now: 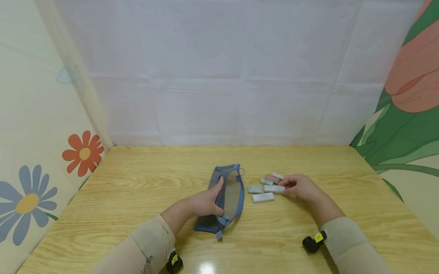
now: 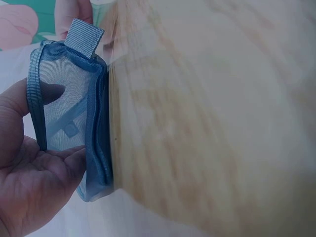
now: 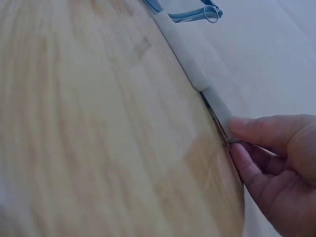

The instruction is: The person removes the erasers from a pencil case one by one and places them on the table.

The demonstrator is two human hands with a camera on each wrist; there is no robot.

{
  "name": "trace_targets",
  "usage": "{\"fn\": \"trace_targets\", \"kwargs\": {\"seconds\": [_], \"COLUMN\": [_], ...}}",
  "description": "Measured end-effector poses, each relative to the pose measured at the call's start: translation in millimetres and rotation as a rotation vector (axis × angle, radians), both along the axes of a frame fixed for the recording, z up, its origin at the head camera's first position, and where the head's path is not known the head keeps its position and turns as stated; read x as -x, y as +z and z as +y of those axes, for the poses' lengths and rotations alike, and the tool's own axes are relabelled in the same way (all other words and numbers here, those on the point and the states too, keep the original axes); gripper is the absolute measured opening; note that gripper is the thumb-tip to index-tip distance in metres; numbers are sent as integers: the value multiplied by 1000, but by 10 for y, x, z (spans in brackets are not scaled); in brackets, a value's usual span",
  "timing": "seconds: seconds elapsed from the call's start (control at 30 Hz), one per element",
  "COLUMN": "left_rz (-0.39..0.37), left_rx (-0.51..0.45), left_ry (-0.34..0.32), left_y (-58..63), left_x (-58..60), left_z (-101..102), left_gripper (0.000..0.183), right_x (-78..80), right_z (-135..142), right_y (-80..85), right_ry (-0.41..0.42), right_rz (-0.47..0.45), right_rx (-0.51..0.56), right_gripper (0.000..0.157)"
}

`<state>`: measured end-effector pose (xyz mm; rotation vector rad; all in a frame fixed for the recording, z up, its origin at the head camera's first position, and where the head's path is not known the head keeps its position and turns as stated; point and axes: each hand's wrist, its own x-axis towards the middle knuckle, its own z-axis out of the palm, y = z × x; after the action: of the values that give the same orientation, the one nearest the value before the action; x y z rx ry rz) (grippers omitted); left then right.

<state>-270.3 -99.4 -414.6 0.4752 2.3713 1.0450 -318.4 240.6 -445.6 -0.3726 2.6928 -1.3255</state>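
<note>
A blue mesh zip pouch (image 1: 242,196) lies on the table with its mouth spread toward the right. My left hand (image 1: 204,200) holds it at the mouth, thumb and fingers apart. In the left wrist view, the thumb (image 2: 52,92) passes behind the pouch's blue edge band (image 2: 37,98). To the pouch's right, my right hand (image 1: 299,186) pinches the right end of a small white eraser-like bar (image 1: 271,188) between thumb and fingertips. This bar (image 3: 217,108) stays low at the table surface in the right wrist view.
More small bars lie close by: a white one (image 1: 263,197) in front, a short whitish one (image 1: 254,189) nearest the pouch, and a pink one (image 1: 272,178) among pale ones behind. The wooden table (image 1: 150,174) ends at a white backdrop (image 1: 210,104).
</note>
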Motion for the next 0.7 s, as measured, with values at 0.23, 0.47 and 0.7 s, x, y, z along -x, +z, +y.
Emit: {"fn": "trace_targets", "kwargs": {"seconds": [0.23,0.47,0.7], "left_rz": [18,22,29], "left_rx": [21,27,22], "left_ry": [-5,-14,-19], "left_y": [-6,9,34], "left_x": [6,-6,-22], "left_z": [-4,-4,7], "left_gripper": [107,107,106], "right_x": [2,-3,7], "right_z": [19,-3,-28], "right_y": [-5,29,56], "right_ry": [-10,3,19], "right_rz": [-5,17,11], "right_rx": [-9,-54,-110], "right_gripper": [22,22,23]}}
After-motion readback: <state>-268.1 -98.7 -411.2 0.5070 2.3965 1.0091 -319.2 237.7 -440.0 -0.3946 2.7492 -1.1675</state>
